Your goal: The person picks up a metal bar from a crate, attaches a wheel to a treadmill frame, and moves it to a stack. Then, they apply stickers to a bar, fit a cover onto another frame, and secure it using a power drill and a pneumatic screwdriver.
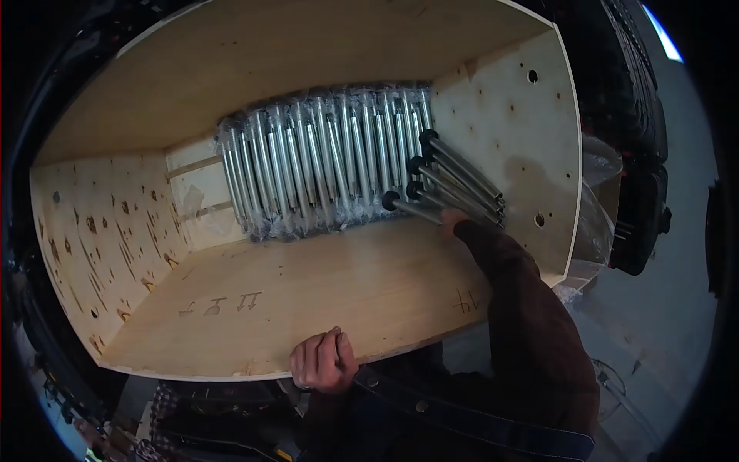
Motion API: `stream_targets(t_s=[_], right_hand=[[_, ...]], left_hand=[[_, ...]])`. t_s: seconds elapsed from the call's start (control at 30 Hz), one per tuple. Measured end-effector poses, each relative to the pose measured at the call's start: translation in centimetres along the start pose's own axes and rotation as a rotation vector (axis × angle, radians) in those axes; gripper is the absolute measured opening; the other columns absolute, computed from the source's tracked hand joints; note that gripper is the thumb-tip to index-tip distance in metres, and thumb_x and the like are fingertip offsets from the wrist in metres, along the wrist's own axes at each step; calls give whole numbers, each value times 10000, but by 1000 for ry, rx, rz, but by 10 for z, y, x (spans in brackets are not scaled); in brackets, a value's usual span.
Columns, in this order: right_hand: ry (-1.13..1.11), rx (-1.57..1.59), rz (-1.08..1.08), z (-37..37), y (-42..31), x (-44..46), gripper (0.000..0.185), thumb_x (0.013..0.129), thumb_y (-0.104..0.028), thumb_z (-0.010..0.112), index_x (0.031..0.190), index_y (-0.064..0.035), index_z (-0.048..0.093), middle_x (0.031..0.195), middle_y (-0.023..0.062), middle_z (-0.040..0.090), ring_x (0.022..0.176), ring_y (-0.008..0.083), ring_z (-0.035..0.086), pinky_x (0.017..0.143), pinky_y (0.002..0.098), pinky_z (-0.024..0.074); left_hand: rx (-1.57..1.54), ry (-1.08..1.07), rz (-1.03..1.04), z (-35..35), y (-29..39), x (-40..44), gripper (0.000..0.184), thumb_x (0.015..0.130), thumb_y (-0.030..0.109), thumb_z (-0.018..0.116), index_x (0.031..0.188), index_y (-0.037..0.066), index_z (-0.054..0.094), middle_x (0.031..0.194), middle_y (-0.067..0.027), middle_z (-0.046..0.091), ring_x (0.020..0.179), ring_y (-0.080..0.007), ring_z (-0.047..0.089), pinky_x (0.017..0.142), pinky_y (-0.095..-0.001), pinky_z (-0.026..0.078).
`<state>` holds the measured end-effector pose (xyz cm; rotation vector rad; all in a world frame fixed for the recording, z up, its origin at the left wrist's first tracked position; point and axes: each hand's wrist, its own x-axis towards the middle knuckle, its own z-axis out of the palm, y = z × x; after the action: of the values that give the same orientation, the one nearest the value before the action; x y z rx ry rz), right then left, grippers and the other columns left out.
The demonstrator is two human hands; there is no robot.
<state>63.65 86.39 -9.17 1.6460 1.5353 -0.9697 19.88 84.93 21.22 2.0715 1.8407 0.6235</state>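
A deep plywood crate lies open in front of me. Over its near rim my left hand is closed, fingers curled on the edge. My right hand reaches inside on the right, around the lower end of a metal tube with a round black end; the arm partly hides the grip. Just beyond it, several similar tubes with black ends lie slanted against each other. A long row of shiny metal tubes, wrapped in clear plastic, covers much of the crate's bottom.
The right crate wall has round holes; the left wall is knotty. Clear plastic sheeting hangs outside on the right, near dark stacked cases. A checked cloth and dark items are below the near rim.
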Motion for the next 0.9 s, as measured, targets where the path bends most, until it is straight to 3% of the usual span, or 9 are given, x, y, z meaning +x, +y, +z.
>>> stream_targets(t_s=[0.13, 0.17, 0.23, 0.37, 0.47, 0.67, 0.73, 0.87, 0.9], right_hand=[[2, 105, -50, -65, -55, -38, 552, 790, -428, 711, 1171, -31, 668, 1179, 231, 669, 1102, 372, 638, 961, 454, 500], [223, 188, -304, -83, -74, -58, 496, 784, -385, 723, 1113, -18, 673, 1069, 255, 682, 1028, 410, 650, 897, 477, 521], [179, 276, -435, -136, -121, -100, 505, 786, -385, 750, 1096, 0, 652, 1009, 249, 692, 970, 424, 655, 837, 467, 520], [363, 307, -739, -210, -239, -215, 469, 858, -286, 727, 1229, -19, 623, 886, 183, 698, 791, 249, 682, 751, 388, 521], [490, 227, -974, -223, -313, -294, 489, 873, -253, 711, 1257, 26, 591, 894, 139, 688, 823, 195, 635, 783, 359, 509], [29, 289, -1456, -121, -457, -401, 505, 863, -269, 737, 1241, 25, 576, 1008, 116, 662, 856, 186, 635, 805, 333, 501], [-96, 310, -1736, -55, -500, -412, 506, 840, -204, 783, 1251, 9, 580, 1071, 146, 674, 946, 223, 674, 842, 342, 511], [-439, 264, -1744, 31, -568, -435, 440, 893, -255, 758, 1237, -22, 614, 1055, 135, 686, 931, 202, 681, 821, 331, 524], [-494, 10, -1726, 31, -591, -432, 398, 897, -262, 751, 1197, -26, 642, 1005, 128, 697, 898, 203, 684, 798, 331, 528]], left_hand=[[-80, 77, 2, 1, -1, -3, 76, 838, 177, 734, 863, 109, 714, 791, -29, 667, 714, -226, 644, 677, -352, 487], [-88, 91, -21, -2, 0, -5, 79, 836, 182, 741, 859, 115, 708, 783, -28, 656, 715, -225, 641, 676, -359, 487], [-192, 154, -11, -8, -4, -11, 104, 851, 191, 730, 913, 117, 689, 842, -30, 646, 777, -227, 646, 690, -367, 485], [-809, 351, -179, -40, -12, -29, 161, 943, 183, 663, 1003, 33, 673, 880, -82, 658, 782, -251, 650, 708, -360, 510], [-1109, 522, -318, -89, -41, -64, 331, 1046, 243, 542, 1284, 14, 565, 1075, -90, 652, 936, -122, 642, 792, -288, 519], [-1285, 1126, -201, -262, -65, -182, 612, 1071, 465, 339, 1508, 45, 253, 1226, -185, 590, 1020, -262, 654, 867, -391, 550], [-1050, 1310, -159, -290, -73, -249, 572, 1066, 461, 345, 1449, 37, 316, 1100, -156, 601, 824, -247, 674, 713, -399, 588], [-1004, 1332, -169, -309, -83, -360, 629, 1017, 563, 386, 1285, -4, 437, 973, -110, 566, 652, -198, 635, 564, -376, 568], [-911, 1300, -274, -310, -84, -386, 619, 1004, 558, 404, 1245, -10, 454, 969, -113, 560, 633, -197, 624, 544, -365, 549]])
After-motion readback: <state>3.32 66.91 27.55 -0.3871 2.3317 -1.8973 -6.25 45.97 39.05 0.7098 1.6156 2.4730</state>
